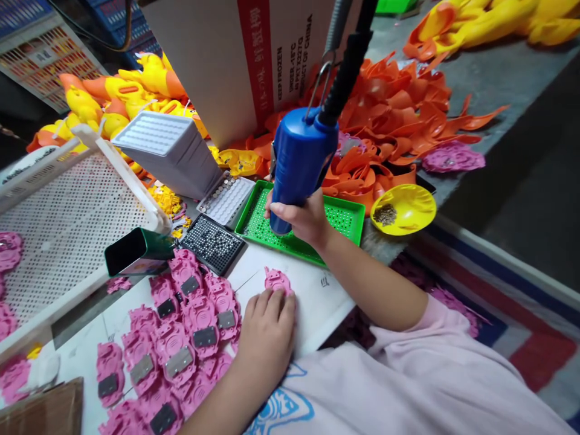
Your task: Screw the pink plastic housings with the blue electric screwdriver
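Observation:
My right hand point(301, 217) is wrapped round the lower part of a blue electric screwdriver point(302, 157), which hangs from a spring and cable above the green perforated tray point(348, 219). On the white work surface my left hand point(268, 329) lies over a pink plastic part point(277, 280), its fingertips on the part's near side; the rest of that part is hidden under the hand. Left of this hand, several pink parts with grey or black plates point(179, 361) are piled. A black tray of small screws point(212, 243) sits beyond them.
A yellow bowl point(410, 208) with tiny screws stands right of the green tray. Orange pieces point(389, 121) are heaped behind. A dark green box point(138, 251), white crate point(67, 241), stacked grey trays point(170, 151) and a large carton point(217, 72) stand left and behind.

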The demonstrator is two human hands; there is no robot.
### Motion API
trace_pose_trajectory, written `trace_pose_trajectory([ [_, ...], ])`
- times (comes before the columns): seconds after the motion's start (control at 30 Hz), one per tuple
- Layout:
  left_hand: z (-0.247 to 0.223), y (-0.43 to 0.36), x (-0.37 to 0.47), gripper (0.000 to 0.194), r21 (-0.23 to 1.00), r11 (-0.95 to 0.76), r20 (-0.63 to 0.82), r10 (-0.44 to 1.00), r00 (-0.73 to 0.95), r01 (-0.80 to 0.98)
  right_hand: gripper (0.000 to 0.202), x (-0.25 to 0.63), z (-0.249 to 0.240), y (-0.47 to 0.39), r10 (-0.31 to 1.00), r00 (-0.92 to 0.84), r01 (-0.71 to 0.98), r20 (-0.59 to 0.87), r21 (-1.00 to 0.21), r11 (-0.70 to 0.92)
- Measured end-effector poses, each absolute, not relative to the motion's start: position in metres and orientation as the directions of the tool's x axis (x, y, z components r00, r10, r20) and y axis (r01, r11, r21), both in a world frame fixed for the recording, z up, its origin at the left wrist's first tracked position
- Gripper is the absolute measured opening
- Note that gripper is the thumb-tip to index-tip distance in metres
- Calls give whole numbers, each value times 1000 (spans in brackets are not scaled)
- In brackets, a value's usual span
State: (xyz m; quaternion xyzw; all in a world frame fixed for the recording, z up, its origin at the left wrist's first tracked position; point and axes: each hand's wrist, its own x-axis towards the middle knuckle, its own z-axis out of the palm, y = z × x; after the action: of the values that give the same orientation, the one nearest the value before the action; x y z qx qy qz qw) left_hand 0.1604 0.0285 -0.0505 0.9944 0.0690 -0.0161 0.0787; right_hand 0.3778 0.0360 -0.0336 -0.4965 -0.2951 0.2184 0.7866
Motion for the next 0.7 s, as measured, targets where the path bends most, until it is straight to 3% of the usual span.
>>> trace_pose_trajectory([
  [0.3,-44,27,162,45,194,-965,-185,141,973,177,28,376,-21,32,596,777,-104,204,-891,441],
  [0.43,-46,25,161,47,191,-967,-200,131,971,170,23,369,-2,19,527,808,-66,261,-850,522],
  [0.57,-47,25,161,44,189,-966,-217,133,967,175,27,355,4,4,618,749,-176,239,-827,533],
  [0.7,-46,24,162,41,202,-961,-218,143,965,188,35,340,-4,-5,741,660,-303,123,-859,412],
])
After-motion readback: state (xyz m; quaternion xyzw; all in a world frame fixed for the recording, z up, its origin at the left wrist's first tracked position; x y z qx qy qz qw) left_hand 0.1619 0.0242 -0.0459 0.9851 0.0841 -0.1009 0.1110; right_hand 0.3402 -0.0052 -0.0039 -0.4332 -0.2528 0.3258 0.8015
